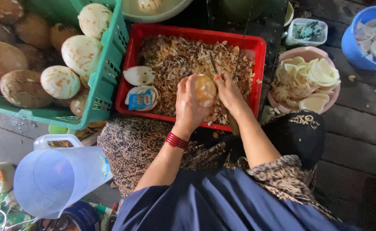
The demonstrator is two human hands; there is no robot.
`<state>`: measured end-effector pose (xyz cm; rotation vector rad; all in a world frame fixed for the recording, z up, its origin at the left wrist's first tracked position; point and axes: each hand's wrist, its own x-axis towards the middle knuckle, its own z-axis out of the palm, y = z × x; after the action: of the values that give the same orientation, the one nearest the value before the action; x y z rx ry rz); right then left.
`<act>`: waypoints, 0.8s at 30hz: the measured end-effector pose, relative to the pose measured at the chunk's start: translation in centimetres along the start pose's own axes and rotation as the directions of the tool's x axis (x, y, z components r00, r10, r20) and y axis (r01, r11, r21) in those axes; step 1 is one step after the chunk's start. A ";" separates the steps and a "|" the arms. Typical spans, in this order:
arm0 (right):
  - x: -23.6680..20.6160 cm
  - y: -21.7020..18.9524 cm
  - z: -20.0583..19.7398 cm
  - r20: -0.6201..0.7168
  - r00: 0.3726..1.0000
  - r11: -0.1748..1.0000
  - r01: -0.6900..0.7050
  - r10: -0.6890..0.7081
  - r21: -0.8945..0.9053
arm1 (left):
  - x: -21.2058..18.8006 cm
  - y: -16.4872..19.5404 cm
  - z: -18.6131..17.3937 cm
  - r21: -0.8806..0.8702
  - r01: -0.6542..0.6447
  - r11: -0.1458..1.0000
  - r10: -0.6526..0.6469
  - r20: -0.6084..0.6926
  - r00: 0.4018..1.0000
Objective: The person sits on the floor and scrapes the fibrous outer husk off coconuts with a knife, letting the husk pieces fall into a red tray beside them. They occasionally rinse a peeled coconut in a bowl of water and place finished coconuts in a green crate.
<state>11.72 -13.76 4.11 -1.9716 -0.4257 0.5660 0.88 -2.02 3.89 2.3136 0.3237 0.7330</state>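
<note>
Coconut (205, 90), hard and likely slippery, sits cupped in my left hand (189, 105) over the red crate (256, 45); right hand (228, 92) is wrapped around the knife (213, 64). Best held round its middle.

Grey plank floor (359, 124) carries: red crate (130, 68) at centre, green basket (107, 72) at 10 o'clock, pink bowl (333, 99) at 3, blue bucket (351, 47) at 2, clear jug (55, 175) at 8.

A pale, partly peeled coconut (205, 90) with brown skin patches is held above the heap of shavings in the red crate (256, 45). A thin dark blade, apparently a knife (214, 65), slants up from its top.
</note>
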 end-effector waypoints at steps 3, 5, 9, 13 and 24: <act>-0.7 0.4 -0.8 0.066 0.995 0.977 -0.084 0.072 0.194 | 0.4 -2.0 -1.1 -0.164 0.072 0.984 -0.065 0.045 0.997; -2.1 -0.1 -0.9 0.138 0.982 0.976 -0.153 0.132 0.154 | 0.8 -3.5 -1.6 -0.334 0.101 0.937 -0.077 0.084 0.993; -4.9 -2.1 0.2 0.165 0.986 0.957 0.061 -0.014 -0.284 | 1.1 -5.0 -1.2 -0.574 0.118 0.810 -0.029 0.162 0.986; -5.6 -3.5 1.4 0.078 0.956 0.779 0.277 -0.283 -0.563 | 1.1 -4.7 -0.9 -0.372 0.076 0.925 -0.032 0.121 0.992; -4.1 -2.8 1.7 0.024 0.994 0.891 0.105 -0.106 -0.442 | 0.9 -3.6 -0.4 -0.352 0.110 0.930 -0.080 0.096 0.992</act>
<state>7.18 -13.43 6.83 -2.3643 -0.7075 0.4225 1.29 1.18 2.10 1.9619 0.2413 0.5936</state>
